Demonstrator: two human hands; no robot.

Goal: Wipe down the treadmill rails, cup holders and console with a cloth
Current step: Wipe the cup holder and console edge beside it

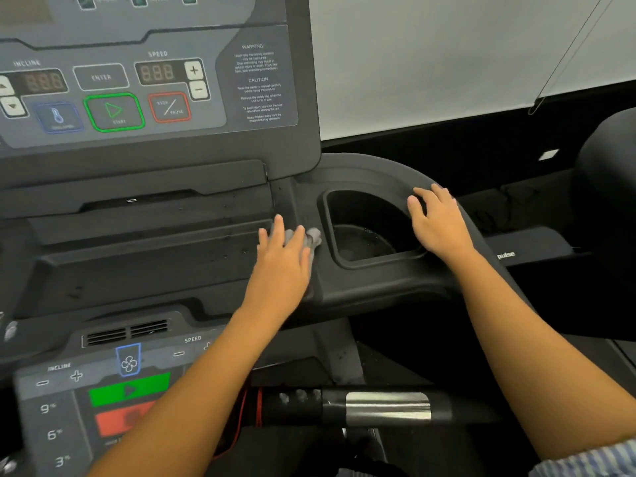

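Head view: the grey cloth (312,237) is pressed to the console ledge (172,235) beside the cup holder (371,265) under the straight, spread fingers (279,230) of the left hand (282,266), while the right hand (440,225) is rested, fingers spread, on the rim, seemingly for bracing.

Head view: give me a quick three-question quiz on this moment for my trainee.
1. True or false: the left hand presses the grey cloth inside the cup holder.
2. Where does the right hand rest? A) on the cup holder's outer rim B) on the fan button C) on the metal handlebar
3. Short answer: what colour rings the START button?

Key: 1. False, the cloth lies on the tray just left of the cup holder. 2. A. 3. Green.
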